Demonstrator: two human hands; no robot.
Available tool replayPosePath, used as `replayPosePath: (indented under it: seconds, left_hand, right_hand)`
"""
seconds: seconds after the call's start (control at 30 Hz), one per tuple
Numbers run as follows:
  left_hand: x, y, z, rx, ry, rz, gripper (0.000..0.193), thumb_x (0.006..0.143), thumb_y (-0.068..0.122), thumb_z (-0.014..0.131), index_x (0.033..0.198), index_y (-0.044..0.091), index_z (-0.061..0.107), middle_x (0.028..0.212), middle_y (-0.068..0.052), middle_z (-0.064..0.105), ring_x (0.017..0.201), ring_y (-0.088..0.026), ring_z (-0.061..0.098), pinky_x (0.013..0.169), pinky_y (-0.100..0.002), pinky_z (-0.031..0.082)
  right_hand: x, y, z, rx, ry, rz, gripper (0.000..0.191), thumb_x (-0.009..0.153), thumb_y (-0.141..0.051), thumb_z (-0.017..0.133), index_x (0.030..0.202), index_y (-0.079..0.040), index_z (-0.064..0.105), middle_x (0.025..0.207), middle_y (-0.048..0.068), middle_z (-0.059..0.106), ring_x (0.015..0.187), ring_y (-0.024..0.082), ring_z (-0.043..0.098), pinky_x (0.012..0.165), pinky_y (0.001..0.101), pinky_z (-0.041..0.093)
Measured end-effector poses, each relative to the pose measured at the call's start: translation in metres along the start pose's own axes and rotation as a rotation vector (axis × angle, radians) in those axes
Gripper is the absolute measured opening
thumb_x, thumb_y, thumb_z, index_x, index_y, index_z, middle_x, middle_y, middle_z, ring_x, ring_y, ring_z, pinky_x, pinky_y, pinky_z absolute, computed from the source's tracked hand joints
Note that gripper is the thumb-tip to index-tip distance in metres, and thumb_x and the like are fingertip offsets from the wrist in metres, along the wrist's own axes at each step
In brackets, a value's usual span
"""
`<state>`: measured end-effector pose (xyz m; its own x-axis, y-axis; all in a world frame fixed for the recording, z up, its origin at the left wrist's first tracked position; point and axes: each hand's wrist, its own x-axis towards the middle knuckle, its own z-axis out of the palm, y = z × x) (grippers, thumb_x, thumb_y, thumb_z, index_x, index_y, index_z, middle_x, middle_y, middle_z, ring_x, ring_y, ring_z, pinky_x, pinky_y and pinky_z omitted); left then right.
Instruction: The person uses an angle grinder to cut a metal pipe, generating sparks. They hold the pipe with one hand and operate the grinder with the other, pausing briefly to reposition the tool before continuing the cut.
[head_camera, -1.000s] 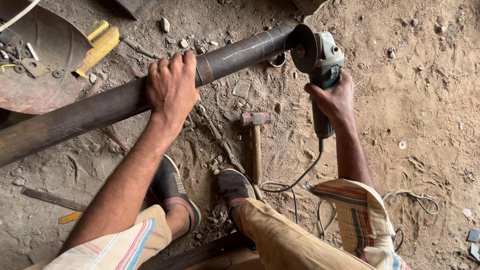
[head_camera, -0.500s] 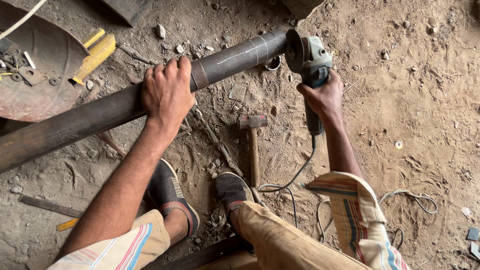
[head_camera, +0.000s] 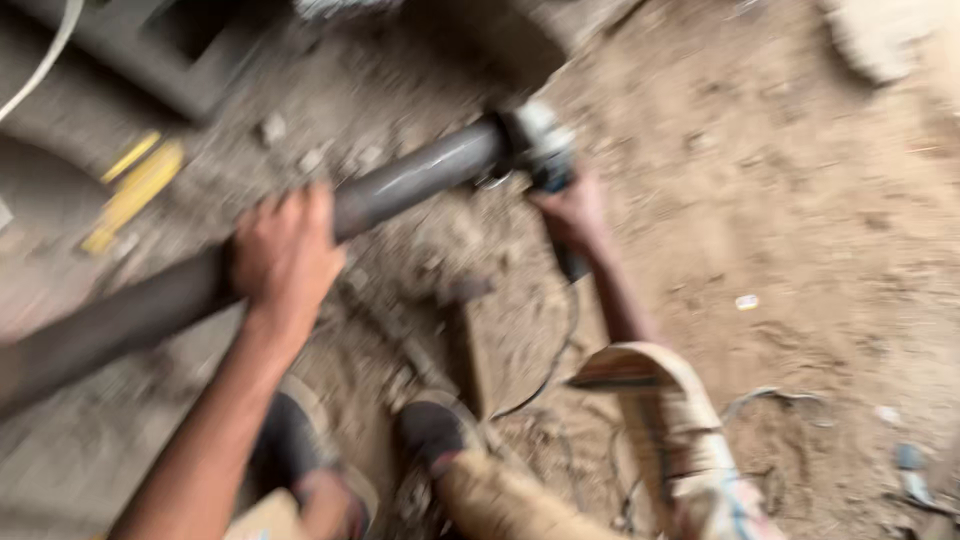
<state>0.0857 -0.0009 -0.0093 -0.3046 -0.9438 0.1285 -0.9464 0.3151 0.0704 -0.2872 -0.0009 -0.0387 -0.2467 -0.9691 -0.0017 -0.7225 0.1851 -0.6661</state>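
The picture is blurred by motion. A long dark metal pipe (head_camera: 410, 180) runs from the lower left up to the middle of the view. My left hand (head_camera: 285, 255) is clamped over the pipe near its middle. My right hand (head_camera: 575, 215) grips the handle of an angle grinder (head_camera: 540, 150), whose disc sits at the pipe's upper right end. The grinder's black cable (head_camera: 555, 365) trails down from my right hand across the dirt.
A hammer (head_camera: 462, 330) lies on the dirt below the pipe, between my arms. Both my feet in dark sandals (head_camera: 430, 425) rest at the bottom. A yellow tool (head_camera: 135, 190) lies at the left, near a dark metal frame (head_camera: 170, 40). Sandy ground spreads to the right.
The view has swung and blurred; pipe, grinder and hands now sit lower and further left in the picture. Both hands keep their hold.
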Motion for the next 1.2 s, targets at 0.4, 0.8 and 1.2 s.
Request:
replayPosePath:
  seconds: [0.4, 0.8, 1.2]
  left_hand:
    - [-0.002, 0.003, 0.003, 0.058, -0.006, -0.043, 0.039, 0.081, 0.021, 0.087, 0.114, 0.01, 0.069, 0.105, -0.011, 0.078, 0.098, -0.029, 0.076, 0.09, -0.045, 0.059]
    - [0.006, -0.004, 0.019, 0.054, -0.014, 0.001, 0.075, 0.069, 0.037, 0.097, 0.127, 0.003, 0.064, 0.112, -0.017, 0.077, 0.095, -0.031, 0.076, 0.094, -0.049, 0.057]
    - [0.005, -0.004, 0.018, 0.065, 0.023, 0.015, 0.074, 0.072, 0.031, 0.095, 0.132, 0.002, 0.064, 0.114, -0.018, 0.076, 0.096, -0.031, 0.076, 0.095, -0.049, 0.057]
  right_hand:
    - [0.009, 0.016, 0.001, 0.1, -0.118, 0.03, 0.054, 0.071, -0.024, 0.09, 0.115, -0.001, 0.07, 0.102, 0.011, 0.077, 0.087, 0.018, 0.072, 0.08, 0.0374, 0.062]
    - [0.011, 0.016, 0.004, 0.043, -0.19, 0.197, 0.055, 0.07, -0.023, 0.081, 0.115, 0.002, 0.061, 0.087, 0.009, 0.068, 0.067, 0.018, 0.068, 0.065, 0.0351, 0.066]
    - [0.014, 0.008, 0.008, 0.064, -0.168, 0.209, 0.058, 0.068, -0.024, 0.083, 0.115, 0.001, 0.059, 0.085, 0.01, 0.069, 0.065, 0.019, 0.069, 0.064, 0.0363, 0.066]
